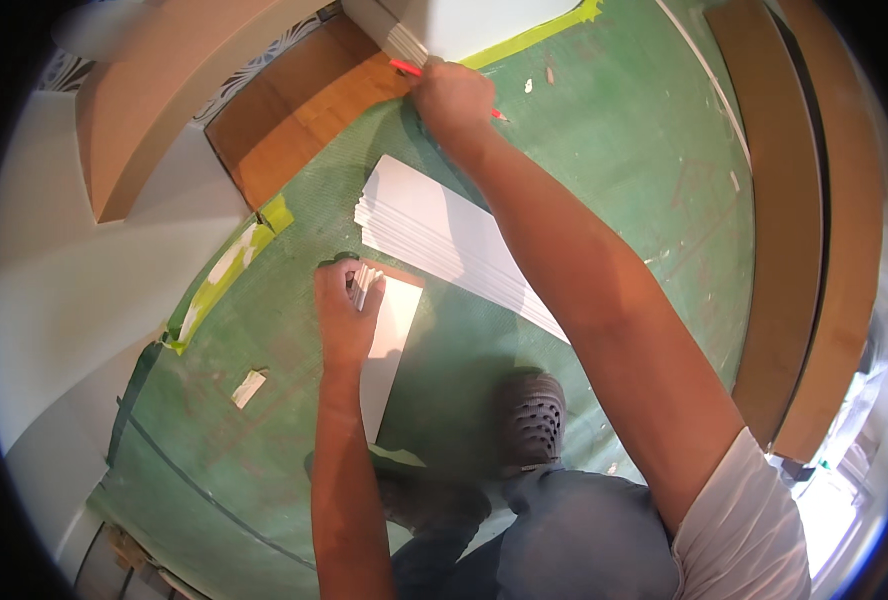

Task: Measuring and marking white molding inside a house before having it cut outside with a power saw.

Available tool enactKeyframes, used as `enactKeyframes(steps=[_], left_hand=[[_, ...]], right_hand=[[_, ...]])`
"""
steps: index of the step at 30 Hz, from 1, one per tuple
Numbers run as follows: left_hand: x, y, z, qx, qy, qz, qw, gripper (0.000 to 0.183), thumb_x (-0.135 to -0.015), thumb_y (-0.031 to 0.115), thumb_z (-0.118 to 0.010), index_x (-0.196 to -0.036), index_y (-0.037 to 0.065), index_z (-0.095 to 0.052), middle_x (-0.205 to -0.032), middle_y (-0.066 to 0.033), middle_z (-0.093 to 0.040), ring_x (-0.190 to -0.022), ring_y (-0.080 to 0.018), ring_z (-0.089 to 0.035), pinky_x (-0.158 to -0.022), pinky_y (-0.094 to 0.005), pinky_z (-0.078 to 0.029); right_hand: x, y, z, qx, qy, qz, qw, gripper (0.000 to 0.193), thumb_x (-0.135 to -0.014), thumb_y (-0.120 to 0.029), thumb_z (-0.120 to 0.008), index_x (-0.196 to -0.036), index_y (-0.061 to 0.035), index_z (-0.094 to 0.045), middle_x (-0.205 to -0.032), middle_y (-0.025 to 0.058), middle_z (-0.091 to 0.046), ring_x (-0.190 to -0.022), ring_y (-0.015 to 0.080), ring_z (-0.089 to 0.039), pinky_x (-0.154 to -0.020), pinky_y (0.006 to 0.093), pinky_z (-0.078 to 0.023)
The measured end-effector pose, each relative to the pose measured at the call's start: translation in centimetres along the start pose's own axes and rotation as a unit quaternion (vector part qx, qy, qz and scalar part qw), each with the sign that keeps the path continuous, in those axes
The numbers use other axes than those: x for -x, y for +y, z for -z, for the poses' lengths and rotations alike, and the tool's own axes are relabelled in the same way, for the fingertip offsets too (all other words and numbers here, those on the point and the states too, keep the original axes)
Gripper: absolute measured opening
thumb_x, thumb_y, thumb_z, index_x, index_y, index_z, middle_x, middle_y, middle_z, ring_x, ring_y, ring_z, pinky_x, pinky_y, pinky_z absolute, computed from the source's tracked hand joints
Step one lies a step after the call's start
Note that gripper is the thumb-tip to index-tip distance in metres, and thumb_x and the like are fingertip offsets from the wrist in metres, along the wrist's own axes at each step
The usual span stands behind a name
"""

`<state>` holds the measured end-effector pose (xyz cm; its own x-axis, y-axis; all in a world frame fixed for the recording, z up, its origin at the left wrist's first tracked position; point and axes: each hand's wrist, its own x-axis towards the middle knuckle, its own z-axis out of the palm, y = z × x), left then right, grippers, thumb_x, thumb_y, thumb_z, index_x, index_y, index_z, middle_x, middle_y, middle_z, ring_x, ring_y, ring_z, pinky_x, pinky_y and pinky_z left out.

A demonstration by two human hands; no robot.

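Left hand (340,318) pinches white trim (367,284); right hand (454,100), far, grips a red pencil (405,68); yellow tape (220,277) edges the green floor (654,200).

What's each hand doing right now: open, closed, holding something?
Left hand: closed on a ridged white trim piece.
Right hand: closed, holding a red pencil.

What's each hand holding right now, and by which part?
Right hand: a red pencil, gripped around its middle, both ends sticking out. Left hand: ridged white trim; exactly which part is gripped cannot be told.
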<state>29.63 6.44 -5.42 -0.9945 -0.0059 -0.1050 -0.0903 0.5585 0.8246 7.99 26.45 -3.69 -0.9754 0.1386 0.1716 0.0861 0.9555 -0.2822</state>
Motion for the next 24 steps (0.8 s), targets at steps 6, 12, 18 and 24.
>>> enactKeyframes(steps=[6, 12, 18, 24], left_hand=[[0.1, -0.6, 0.0, 0.011, -0.003, 0.018, 1.0, 0.035, -0.076, 0.007, -0.071, -0.104, 0.005, -0.052, -0.098, -0.009, -0.047, -0.085, -0.0224, -0.047, -0.075, -0.0332, -0.041], [0.0, -0.3, -0.2, 0.015, 0.002, -0.001, 1.0, 0.035, -0.075, 0.008, -0.072, -0.103, 0.004, -0.052, -0.098, -0.0097, -0.047, -0.085, -0.0233, -0.047, -0.078, -0.0349, -0.042], [0.1, -0.3, 0.1, -0.002, 0.022, -0.009, 1.0, 0.036, -0.074, 0.009, -0.072, -0.104, 0.004, -0.052, -0.096, -0.011, -0.048, -0.087, -0.0253, -0.048, -0.079, -0.0367, -0.042], [0.1, -0.1, -0.1, -0.011, 0.012, -0.025, 1.0, 0.035, -0.075, 0.008, -0.072, -0.104, 0.004, -0.051, -0.096, -0.0088, -0.046, -0.084, -0.021, -0.047, -0.077, -0.0338, -0.043]], right_hand=[[0.0, -0.1, 0.2, -0.038, -0.028, -0.006, 0.999, 0.033, -0.086, -0.039, -0.058, -0.082, -0.0061, -0.064, -0.076, 0.0134, -0.067, -0.074, 0.0318, -0.066, -0.065, 0.0431, -0.051], [0.0, 0.2, 0.3, -0.043, -0.048, -0.014, 0.998, 0.034, -0.088, -0.038, -0.054, -0.086, -0.0057, -0.063, -0.079, 0.0143, -0.067, -0.076, 0.033, -0.066, -0.067, 0.0436, -0.051], [-0.1, -0.5, 0.4, -0.043, -0.052, -0.015, 0.998, 0.038, -0.088, -0.043, -0.054, -0.087, -0.0055, -0.063, -0.081, 0.0154, -0.067, -0.078, 0.0331, -0.066, -0.069, 0.0437, -0.051], [0.4, -0.2, 2.1, -0.036, -0.078, -0.03, 0.996, 0.032, -0.086, -0.037, -0.058, -0.088, -0.0053, -0.063, -0.083, 0.0146, -0.067, -0.08, 0.0323, -0.066, -0.068, 0.0439, -0.051]])
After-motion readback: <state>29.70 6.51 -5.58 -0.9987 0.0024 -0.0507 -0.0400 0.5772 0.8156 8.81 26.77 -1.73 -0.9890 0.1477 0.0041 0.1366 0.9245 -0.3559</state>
